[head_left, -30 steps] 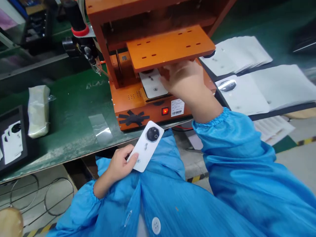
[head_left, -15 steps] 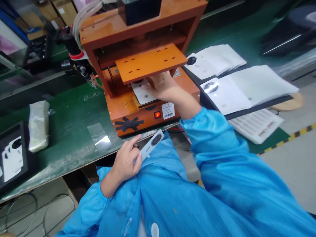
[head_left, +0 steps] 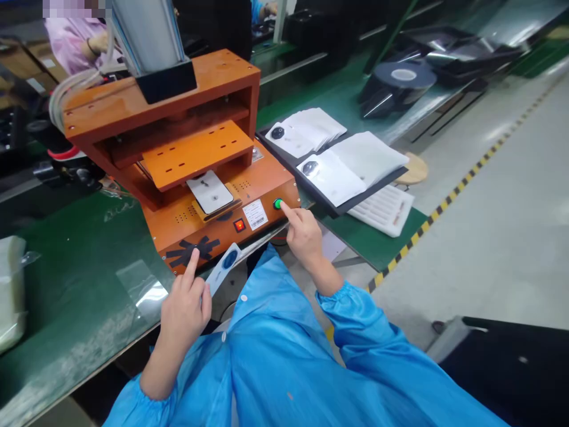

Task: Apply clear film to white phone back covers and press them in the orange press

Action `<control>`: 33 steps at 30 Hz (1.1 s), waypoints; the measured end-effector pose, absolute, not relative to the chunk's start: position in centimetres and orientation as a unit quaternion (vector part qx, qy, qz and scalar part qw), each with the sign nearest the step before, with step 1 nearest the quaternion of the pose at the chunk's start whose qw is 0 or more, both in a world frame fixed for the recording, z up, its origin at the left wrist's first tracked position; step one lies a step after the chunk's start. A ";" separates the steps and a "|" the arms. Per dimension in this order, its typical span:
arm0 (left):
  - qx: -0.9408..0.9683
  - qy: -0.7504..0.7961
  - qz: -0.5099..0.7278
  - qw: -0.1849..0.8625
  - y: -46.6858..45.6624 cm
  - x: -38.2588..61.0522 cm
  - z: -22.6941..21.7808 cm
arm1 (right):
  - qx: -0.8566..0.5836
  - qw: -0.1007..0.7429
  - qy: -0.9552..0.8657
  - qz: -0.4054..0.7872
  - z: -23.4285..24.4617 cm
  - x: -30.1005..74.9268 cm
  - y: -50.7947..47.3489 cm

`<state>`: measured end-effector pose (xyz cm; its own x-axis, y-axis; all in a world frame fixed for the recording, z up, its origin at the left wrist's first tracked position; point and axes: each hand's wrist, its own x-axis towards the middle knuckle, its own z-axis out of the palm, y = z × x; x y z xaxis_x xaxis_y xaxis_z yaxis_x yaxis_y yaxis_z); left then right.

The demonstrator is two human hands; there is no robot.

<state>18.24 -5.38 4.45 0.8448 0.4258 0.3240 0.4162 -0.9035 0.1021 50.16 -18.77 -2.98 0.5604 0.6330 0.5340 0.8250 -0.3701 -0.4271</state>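
Note:
An orange press machine (head_left: 186, 148) stands on the green bench. A white phone back cover (head_left: 210, 193) lies in its fixture under the orange upper plate (head_left: 195, 153). My right hand (head_left: 302, 234) is curled, with its index finger touching the green button (head_left: 278, 204) on the machine's front right. My left hand (head_left: 184, 308) grips a second white back cover (head_left: 223, 268) with a round dark camera ring. Its index finger points up at the black taped patch (head_left: 191, 252) on the machine's front left.
Two stacks of white back covers (head_left: 331, 157) lie on a black tray to the right, above a white ridged tray (head_left: 382, 209). A red lit switch (head_left: 239, 225) and a label sit on the machine front. A clear film (head_left: 142, 287) lies on the green mat. Another person in pink is at the far left.
My right hand left the cover in the fixture and moved to the green button. My left hand rose with its cover and put its index finger to the machine's front left. The view swung right.

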 end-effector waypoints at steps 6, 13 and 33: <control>0.944 0.276 0.136 0.119 -5.2 18.3 6.2 | -0.811 0.357 -0.450 -0.112 -1.7 50.8 -18.6; 0.845 0.277 0.308 0.337 -8.7 19.6 5.7 | -0.650 0.599 -0.465 0.051 -0.7 42.4 -21.9; 0.727 0.565 0.387 0.040 -2.2 4.9 1.4 | -0.895 0.313 -0.318 -0.031 12.0 68.3 -6.0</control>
<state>4.93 -2.24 1.35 0.0612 0.8530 0.5182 0.7913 -0.3579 0.4957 68.28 -6.00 12.01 0.7963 0.5486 0.2548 0.5879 -0.6029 -0.5393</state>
